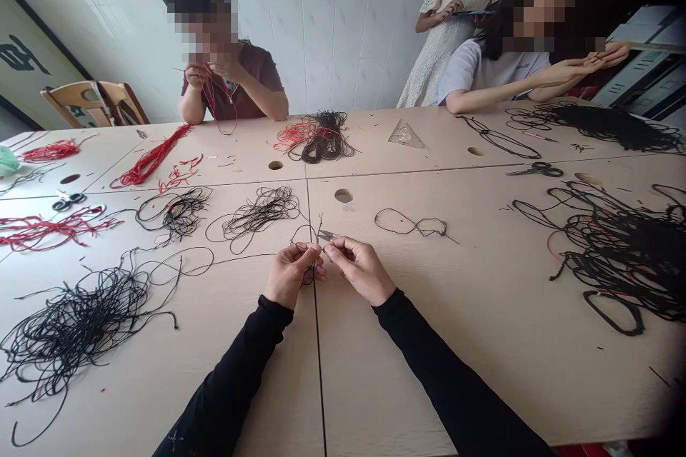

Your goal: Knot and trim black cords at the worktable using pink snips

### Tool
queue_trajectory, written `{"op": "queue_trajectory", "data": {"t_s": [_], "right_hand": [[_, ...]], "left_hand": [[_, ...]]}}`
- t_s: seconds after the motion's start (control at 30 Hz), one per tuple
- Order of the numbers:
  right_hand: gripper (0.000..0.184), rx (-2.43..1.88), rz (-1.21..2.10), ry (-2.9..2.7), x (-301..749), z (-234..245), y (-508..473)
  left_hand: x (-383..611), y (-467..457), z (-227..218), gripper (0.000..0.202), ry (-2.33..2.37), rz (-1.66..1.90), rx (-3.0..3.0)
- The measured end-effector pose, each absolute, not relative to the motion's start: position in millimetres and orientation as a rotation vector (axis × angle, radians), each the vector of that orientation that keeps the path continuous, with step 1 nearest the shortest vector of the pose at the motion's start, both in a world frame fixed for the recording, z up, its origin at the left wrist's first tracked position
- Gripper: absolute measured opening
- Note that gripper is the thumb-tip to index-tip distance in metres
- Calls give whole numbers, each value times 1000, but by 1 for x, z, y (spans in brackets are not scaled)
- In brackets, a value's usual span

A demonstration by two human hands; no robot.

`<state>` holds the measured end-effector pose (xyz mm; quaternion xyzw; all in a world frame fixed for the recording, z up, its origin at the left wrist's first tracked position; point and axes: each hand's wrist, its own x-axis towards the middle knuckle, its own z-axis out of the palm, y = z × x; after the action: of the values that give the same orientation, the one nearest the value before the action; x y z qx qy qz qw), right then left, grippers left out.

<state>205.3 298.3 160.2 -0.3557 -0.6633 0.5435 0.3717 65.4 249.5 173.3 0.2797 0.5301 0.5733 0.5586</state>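
Observation:
In the head view my left hand (294, 273) is closed, thumb against fingers, on a thin black cord (309, 230) whose loop and ends stick up above the fingertips and hang below them. Close beside it, nearly touching, my right hand (364, 268) is closed in a pinch; what lies between its fingertips is too small to make out. A short metal blade tip (326, 235) shows just beyond the right fingers. Whether that hand holds it or it lies on the table, I cannot tell. Both hands are over the table's middle seam.
Tangled black cords (80, 325) lie left, and a large black pile (632, 250) right. A looped cord (412, 223) lies ahead. Scissors (539, 169) and a second pair (69, 200) rest farther off. Across the table (429, 364), a person (241, 86) handles red cord; two others are at right.

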Motion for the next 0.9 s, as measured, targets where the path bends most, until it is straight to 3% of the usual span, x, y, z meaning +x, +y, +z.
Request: {"op": "queue_trajectory", "data": {"t_s": [0.37, 0.63, 0.77, 0.9], "right_hand": [[28, -814, 1484, -1574, 204, 164, 298], [32, -904, 1583, -1272, 206, 163, 303], [38, -844, 1631, -1443, 206, 166, 301], [27, -777, 1558, -1619, 205, 166, 297]], "left_hand": [[66, 247, 180, 37, 1207, 1166, 833], [64, 246, 180, 34, 1116, 1232, 843], [60, 247, 180, 32, 1058, 1320, 778], [57, 248, 180, 32, 1073, 1389, 722]]}}
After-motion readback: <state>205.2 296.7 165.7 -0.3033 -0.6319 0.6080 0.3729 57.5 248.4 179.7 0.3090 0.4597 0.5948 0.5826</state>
